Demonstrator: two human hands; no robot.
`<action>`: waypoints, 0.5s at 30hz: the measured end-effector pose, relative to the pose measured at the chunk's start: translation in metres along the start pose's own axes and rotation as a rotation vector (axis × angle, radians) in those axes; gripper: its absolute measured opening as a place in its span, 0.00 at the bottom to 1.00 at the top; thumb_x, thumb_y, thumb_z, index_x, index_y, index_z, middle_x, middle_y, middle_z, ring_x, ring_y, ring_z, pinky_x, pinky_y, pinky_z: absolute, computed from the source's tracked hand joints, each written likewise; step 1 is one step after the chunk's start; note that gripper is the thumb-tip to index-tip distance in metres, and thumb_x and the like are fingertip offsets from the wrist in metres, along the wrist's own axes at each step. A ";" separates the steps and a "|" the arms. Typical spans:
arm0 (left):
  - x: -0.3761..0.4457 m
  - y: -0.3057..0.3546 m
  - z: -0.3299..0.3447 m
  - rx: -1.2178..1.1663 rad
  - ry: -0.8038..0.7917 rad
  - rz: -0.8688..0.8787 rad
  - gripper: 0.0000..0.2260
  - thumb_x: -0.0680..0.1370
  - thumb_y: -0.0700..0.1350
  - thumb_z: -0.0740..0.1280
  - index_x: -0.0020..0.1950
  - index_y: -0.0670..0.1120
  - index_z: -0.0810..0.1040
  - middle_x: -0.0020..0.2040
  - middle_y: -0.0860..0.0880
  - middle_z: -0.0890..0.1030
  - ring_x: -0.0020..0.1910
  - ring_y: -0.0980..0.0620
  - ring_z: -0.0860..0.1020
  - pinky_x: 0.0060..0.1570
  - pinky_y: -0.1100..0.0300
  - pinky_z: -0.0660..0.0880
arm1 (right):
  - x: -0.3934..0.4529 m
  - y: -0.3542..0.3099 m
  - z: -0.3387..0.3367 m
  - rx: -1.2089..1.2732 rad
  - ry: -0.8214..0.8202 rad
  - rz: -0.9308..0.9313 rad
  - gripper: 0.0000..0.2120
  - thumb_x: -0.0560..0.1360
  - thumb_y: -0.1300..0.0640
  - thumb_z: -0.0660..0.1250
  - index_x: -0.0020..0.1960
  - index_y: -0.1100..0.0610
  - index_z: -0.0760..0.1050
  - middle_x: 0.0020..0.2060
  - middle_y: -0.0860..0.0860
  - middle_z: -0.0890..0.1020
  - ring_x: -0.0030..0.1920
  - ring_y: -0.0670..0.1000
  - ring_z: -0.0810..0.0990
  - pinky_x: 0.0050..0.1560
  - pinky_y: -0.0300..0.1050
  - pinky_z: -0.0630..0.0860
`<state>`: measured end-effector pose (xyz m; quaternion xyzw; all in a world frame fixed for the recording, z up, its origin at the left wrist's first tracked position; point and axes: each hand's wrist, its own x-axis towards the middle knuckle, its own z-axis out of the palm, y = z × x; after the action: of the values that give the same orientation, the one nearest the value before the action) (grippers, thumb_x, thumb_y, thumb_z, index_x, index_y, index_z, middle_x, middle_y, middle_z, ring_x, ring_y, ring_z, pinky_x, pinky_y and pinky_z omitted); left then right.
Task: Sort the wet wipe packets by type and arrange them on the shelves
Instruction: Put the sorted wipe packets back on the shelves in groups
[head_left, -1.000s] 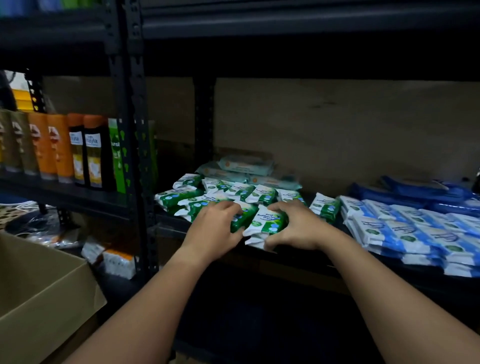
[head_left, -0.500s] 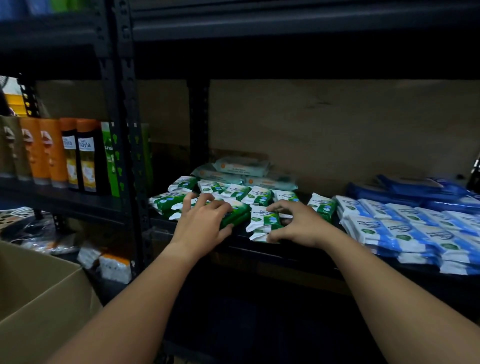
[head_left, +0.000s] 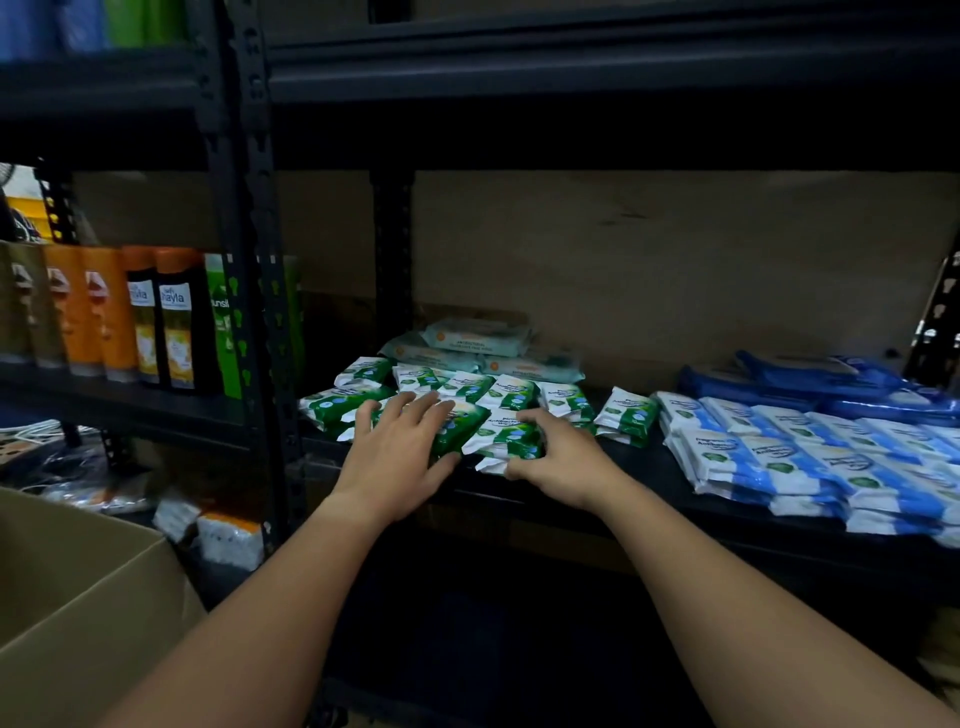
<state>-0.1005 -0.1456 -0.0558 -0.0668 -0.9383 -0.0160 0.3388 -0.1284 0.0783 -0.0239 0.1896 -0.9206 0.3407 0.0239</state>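
Head view. The scene is dimly lit and print on most packets cannot be read. The blue-and-white packets (head_left: 810, 457) are cut off at the right edge; the pale teal packs (head_left: 483, 345) at the rear are partly hidden behind the green-and-white packets (head_left: 467, 387), which are laid in soft, glossy, pillow-shaped rows on the black metal shelf (head_left: 597, 486). The left hand (head_left: 402, 449) is laid flat, fingers straight and spread, on the front green packets. The right hand (head_left: 558, 457) is curled round one green packet (head_left: 511, 439) at the shelf's front edge, its fingertips hidden beneath. Smooth plastic bottles (head_left: 140, 317) are stood on the neighbouring shelf. A cardboard box (head_left: 78, 613) is cut off at lower left.
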 end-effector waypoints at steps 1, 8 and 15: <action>-0.003 -0.001 -0.002 0.002 0.003 -0.002 0.29 0.79 0.63 0.63 0.77 0.54 0.64 0.78 0.52 0.66 0.77 0.46 0.62 0.72 0.42 0.55 | -0.002 -0.003 0.003 -0.021 0.023 0.000 0.40 0.72 0.49 0.76 0.78 0.49 0.61 0.67 0.52 0.73 0.60 0.51 0.74 0.56 0.41 0.70; -0.034 0.001 -0.007 -0.012 0.119 -0.036 0.30 0.76 0.57 0.69 0.76 0.53 0.66 0.75 0.48 0.68 0.74 0.44 0.65 0.70 0.43 0.59 | -0.033 -0.005 0.034 0.042 0.286 -0.042 0.45 0.72 0.48 0.76 0.80 0.48 0.54 0.76 0.52 0.59 0.73 0.55 0.66 0.70 0.47 0.66; -0.146 0.029 0.038 -0.089 0.130 -0.068 0.24 0.75 0.52 0.72 0.70 0.54 0.72 0.65 0.50 0.73 0.67 0.44 0.70 0.66 0.45 0.64 | -0.112 0.027 0.120 -0.083 0.507 -0.242 0.32 0.72 0.49 0.74 0.73 0.51 0.67 0.64 0.50 0.67 0.66 0.52 0.65 0.69 0.49 0.66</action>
<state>-0.0093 -0.1310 -0.1788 -0.0489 -0.9144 -0.0737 0.3951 -0.0242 0.0576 -0.1522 0.2058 -0.8690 0.3338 0.3017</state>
